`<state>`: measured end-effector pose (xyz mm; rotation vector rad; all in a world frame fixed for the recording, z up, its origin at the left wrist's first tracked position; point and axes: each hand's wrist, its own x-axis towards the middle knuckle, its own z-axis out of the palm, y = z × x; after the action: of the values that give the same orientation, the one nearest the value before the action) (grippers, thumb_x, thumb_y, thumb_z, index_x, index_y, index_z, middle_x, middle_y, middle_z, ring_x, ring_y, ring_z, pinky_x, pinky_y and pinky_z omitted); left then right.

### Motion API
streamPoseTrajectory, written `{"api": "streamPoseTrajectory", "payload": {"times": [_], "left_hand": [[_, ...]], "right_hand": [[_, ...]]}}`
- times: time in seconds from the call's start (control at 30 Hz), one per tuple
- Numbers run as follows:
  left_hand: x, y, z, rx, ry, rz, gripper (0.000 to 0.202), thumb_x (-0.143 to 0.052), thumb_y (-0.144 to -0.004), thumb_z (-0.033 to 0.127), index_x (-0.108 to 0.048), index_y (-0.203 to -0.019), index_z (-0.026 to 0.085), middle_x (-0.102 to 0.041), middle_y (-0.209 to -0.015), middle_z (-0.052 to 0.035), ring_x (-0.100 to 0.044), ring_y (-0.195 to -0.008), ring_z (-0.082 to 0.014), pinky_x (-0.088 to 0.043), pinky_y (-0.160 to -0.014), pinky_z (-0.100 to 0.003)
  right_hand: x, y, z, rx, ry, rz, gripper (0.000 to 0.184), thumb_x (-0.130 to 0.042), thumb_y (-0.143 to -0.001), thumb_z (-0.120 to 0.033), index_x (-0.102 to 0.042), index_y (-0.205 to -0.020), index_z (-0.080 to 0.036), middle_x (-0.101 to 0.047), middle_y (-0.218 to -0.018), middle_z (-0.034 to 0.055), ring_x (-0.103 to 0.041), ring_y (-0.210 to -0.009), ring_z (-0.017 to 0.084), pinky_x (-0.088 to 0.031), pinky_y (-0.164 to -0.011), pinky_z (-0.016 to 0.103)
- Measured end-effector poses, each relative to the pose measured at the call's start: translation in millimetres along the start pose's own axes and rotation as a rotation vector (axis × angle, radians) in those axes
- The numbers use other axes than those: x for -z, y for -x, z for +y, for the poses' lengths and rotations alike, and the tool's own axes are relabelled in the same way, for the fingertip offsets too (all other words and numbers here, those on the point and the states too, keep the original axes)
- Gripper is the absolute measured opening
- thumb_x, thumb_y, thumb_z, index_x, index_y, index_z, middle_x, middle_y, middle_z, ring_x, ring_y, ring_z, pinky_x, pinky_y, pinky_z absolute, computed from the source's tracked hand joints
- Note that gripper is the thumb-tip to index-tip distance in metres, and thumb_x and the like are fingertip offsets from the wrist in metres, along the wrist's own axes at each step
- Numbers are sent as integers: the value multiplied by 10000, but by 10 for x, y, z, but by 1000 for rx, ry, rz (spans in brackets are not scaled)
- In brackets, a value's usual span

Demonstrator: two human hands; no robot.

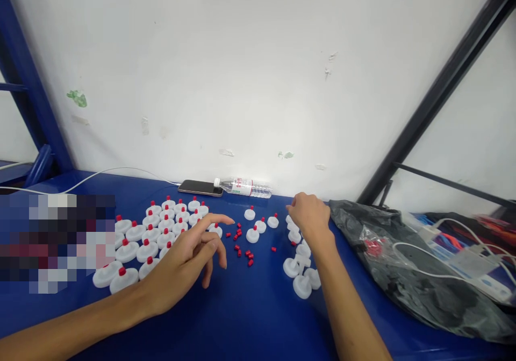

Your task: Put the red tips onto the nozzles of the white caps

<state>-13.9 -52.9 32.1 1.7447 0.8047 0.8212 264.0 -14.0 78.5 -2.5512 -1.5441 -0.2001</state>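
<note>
My left hand (191,256) hovers over the blue table with its fingers apart and holds nothing. Under and beyond it stand several white round caps with red tips (127,250), set upright in rough rows. Small loose red tips (237,248) lie to the right of its fingertips. My right hand (310,216) is curled down at the far end of a group of white caps without red tips (302,285), some of them tipped over. Its fingertips are hidden behind the hand, so whatever they pinch cannot be seen. Between the hands stand several red-tipped white caps (252,234).
Along the wall lie a phone (200,188) with a white cable and a clear plastic bottle (245,187) on its side. On the right are a dark plastic bag (423,302), a clear bag with red pieces (374,245), and a power strip (484,280) with cables.
</note>
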Motion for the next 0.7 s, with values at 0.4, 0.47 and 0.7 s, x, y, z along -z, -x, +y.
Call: {"api": "streamPoseTrajectory", "payload": {"times": [0.4,0.47,0.7], "left_hand": [[21,-6,-60,-35,-58,-41,346,-382,-1073,498,-445,-1344,293,-640,-824,34,-557,-522,-120,-466,-559,-268],[22,14,-64,-50,-137,-27,375,-406,-1060,527,-455,-1359,307,-647,-931,12,-527,-540,-114,-471,-564,-271],[-27,17,-3,23,-299,88,662,-528,-973,642,-391,-1518,293,-669,-834,17,-538,-562,-144,-444,-572,-271]], "right_hand": [[38,48,-77,56,-184,39,281,-570,-991,-300,-755,-1051,-97,-741,-1087,263,-712,-1078,413,-513,-841,457],[101,87,-131,133,-300,15,369,-507,-1031,-414,-763,-1011,-149,-768,-1027,198,-741,-985,347,-523,-801,407],[178,329,-360,776,-1021,-553,417,-642,-944,-589,-739,-854,-193,-758,-775,39,-667,-609,126,-457,-545,214]]}}
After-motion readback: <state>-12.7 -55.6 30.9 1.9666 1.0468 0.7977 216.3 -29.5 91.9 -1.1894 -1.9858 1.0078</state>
